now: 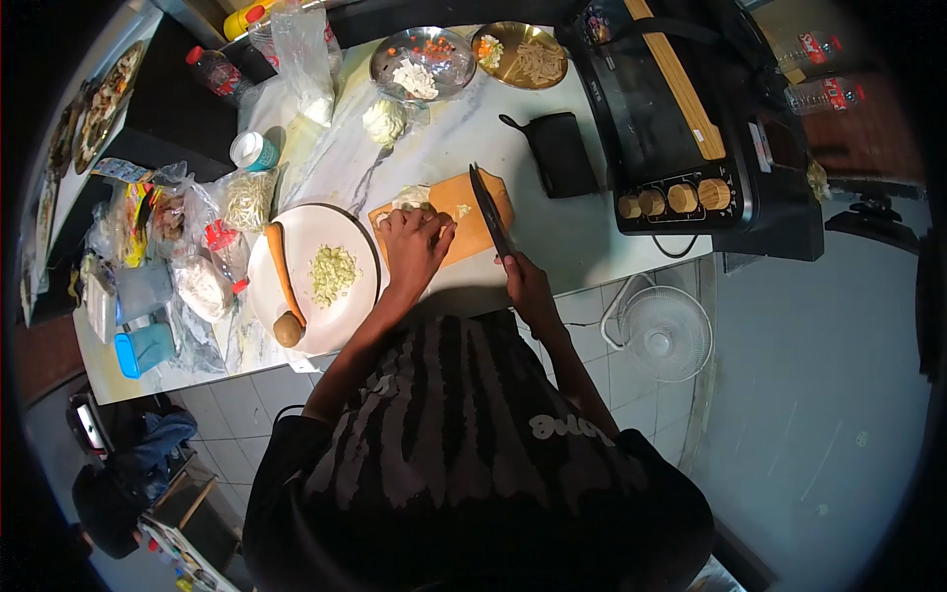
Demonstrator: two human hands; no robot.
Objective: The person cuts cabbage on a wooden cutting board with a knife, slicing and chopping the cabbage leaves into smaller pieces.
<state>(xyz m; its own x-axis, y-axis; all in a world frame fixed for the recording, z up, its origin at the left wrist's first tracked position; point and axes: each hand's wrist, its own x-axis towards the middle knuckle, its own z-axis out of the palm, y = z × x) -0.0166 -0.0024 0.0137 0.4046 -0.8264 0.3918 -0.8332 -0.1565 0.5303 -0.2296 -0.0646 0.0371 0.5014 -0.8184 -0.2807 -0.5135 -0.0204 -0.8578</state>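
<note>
A wooden cutting board point(464, 240) lies near the counter's front edge. My left hand point(416, 245) rests on it with bent fingers, pressing on pale chopped vegetable point(412, 195) that shows just beyond the fingertips. My right hand point(530, 286) is closed round the handle of a black knife point(488, 207), whose blade points away from me over the board's right side. A few pale bits point(464, 210) lie between the left hand and the blade. Left of the board, a large white plate point(271, 259) bears chopped green vegetable point(333, 274) and a wooden pestle point(282, 271).
Two metal plates point(452, 84) point(513, 74) with cut food stand at the back, near a cabbage piece point(384, 122). A black pouch point(562, 154) and a black stove point(681, 197) are to the right. Bags, bottles and a blue-lidded container point(143, 348) crowd the left.
</note>
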